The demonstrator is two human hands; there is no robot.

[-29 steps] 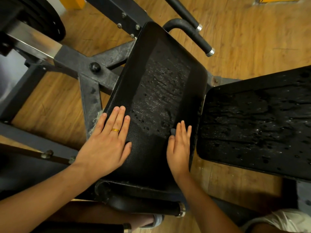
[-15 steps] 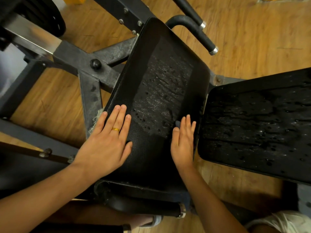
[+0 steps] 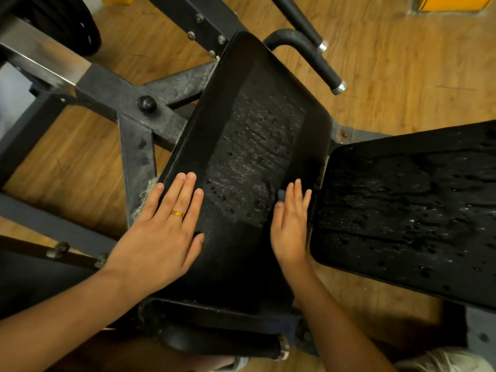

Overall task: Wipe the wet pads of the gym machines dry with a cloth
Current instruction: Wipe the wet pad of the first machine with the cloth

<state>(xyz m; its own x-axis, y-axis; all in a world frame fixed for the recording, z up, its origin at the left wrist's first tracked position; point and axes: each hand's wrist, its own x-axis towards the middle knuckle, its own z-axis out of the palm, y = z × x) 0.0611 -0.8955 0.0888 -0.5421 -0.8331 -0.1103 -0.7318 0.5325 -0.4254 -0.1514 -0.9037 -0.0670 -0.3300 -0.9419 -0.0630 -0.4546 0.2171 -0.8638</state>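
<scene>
The left hand [image 3: 161, 232] lies flat, palm down, on the near left part of the tilted pad [image 3: 263, 124]. Its fingers [image 3: 185, 194] are straight and close together and hold nothing, and a gold ring [image 3: 177, 213] sits on one of them. It is where it was a second ago. The right hand [image 3: 291, 226] has slid a little forward along the pad's right edge since then, so its fingertips now reach further up beside the wet patch. Its fingers are also straight and pressed to the pad, not curled round anything. A small grey scrap [image 3: 281, 195] shows just beside the right forefinger, as it did before. Whether it is the cloth cannot be told. The pad's middle and far part are beaded with water, while the near strip between and below the hands looks dry, and that dividing line has not visibly shifted. The second pad [image 3: 416, 210], just to the right of the right hand, is wet all over, as earlier. A black handle [image 3: 316, 60] juts out beyond the pad's far end, the dark steel frame [image 3: 128, 103] runs off to the left, and a wooden floor [image 3: 402, 63] lies beneath.
</scene>
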